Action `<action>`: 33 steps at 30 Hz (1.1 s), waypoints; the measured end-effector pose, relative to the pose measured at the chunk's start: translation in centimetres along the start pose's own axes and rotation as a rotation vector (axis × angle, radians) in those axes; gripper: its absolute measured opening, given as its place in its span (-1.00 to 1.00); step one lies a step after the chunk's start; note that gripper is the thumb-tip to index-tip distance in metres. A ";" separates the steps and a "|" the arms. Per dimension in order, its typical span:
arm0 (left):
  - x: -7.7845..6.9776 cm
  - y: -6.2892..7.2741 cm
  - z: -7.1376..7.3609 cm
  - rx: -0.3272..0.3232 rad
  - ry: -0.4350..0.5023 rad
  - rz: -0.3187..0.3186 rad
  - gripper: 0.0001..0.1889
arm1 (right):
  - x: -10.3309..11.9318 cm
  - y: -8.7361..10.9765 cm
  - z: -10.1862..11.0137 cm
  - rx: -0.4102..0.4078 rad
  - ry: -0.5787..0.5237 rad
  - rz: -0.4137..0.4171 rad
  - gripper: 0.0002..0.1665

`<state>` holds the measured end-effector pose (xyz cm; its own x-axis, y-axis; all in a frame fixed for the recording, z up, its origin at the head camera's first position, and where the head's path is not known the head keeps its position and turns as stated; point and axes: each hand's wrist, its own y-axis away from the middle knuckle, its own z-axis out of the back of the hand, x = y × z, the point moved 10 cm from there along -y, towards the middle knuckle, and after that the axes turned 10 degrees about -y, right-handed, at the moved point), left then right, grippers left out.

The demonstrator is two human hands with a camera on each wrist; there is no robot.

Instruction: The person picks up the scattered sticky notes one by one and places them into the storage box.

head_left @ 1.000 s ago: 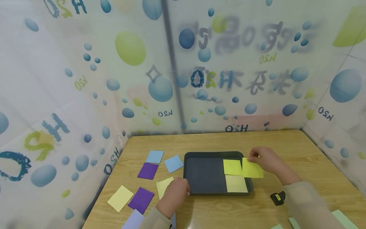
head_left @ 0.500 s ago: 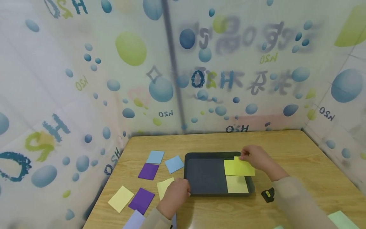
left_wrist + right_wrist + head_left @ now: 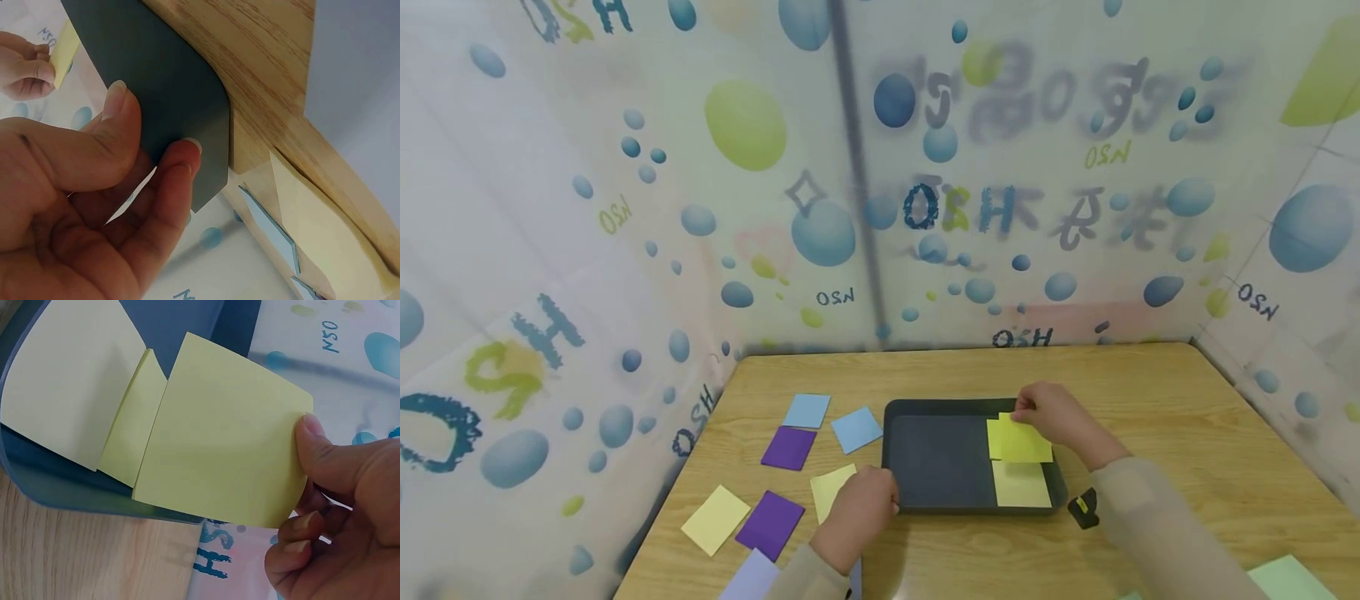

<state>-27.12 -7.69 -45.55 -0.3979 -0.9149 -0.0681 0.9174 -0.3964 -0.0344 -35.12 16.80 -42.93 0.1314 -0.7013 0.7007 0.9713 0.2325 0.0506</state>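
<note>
My right hand (image 3: 1051,412) pinches a bright yellow sticky note (image 3: 1028,443) by its far edge, over the right end of a dark grey tray (image 3: 936,458). In the right wrist view, thumb and fingers hold the note (image 3: 225,431) slightly bent. Under it, another bright yellow note (image 3: 993,440) shows along its left side. Nearer me in the tray lies a pale yellow note (image 3: 1022,487). My left hand (image 3: 861,500) holds the tray's left end; the left wrist view shows thumb and fingertips pinching the tray's wall (image 3: 181,81).
Left of the tray lie blue notes (image 3: 857,430), purple notes (image 3: 771,525), pale yellow notes (image 3: 716,520) and a lilac note (image 3: 749,577). A light green note (image 3: 1292,579) lies at the front right. A small black device (image 3: 1083,508) sits by my right sleeve. Printed sheeting surrounds the table (image 3: 820,375).
My right hand has moved left with the yellow note, from beyond the tray's right rim to over the other bright yellow note. My left hand has stayed on the tray.
</note>
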 end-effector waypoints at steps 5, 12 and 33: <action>0.0 0.0 -0.1 0.001 -0.005 0.004 -0.89 | -0.3 -0.5 -0.5 0.007 -0.003 -0.002 -0.79; 0.2 -0.3 -0.5 0.016 -0.008 0.014 -0.89 | -0.9 -1.1 -1.3 0.029 -0.017 -0.030 -0.76; 0.1 -0.1 -0.4 -0.005 -0.024 0.008 -0.89 | -2.3 -3.5 -2.7 0.019 0.033 -0.075 -0.73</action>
<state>-27.28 -7.68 -45.90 -0.3907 -0.9194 -0.0446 0.9203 -0.3892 -0.0392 -38.30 15.78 -46.61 0.0648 -0.7389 0.6707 0.9748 0.1906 0.1158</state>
